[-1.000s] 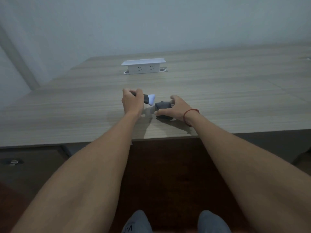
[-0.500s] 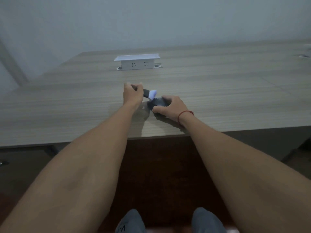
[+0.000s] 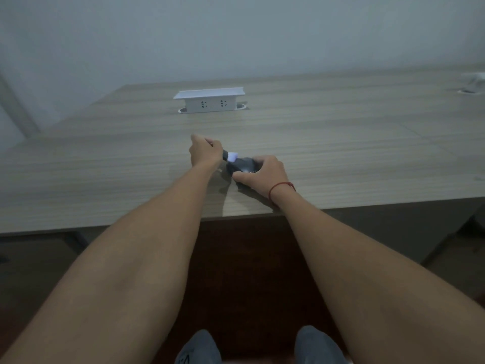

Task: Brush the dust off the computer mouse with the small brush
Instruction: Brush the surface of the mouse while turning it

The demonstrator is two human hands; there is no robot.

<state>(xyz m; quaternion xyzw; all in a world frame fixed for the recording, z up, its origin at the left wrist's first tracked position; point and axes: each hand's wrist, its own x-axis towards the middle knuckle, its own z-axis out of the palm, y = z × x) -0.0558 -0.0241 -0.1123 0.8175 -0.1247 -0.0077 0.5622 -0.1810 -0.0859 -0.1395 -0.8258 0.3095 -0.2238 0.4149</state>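
A dark computer mouse [image 3: 242, 165] lies on the wooden desk [image 3: 341, 153] near its front edge. My right hand [image 3: 265, 174] grips the mouse from the right and near side, thumb and fingers around it; a red string sits on that wrist. My left hand [image 3: 204, 152] is closed around the dark handle of a small brush [image 3: 231, 156]. The brush's pale bristle tip points right and touches the mouse's left front end. Most of the handle is hidden inside my fist.
A white pop-up power socket box [image 3: 210, 100] stands at the back of the desk, well beyond my hands. Another cable port [image 3: 469, 88] shows at the far right. The desk's front edge runs just below my wrists, and my knees show at the bottom.
The brush tip has come down from beside the mouse onto its left front end. My right hand has closed further around the mouse.
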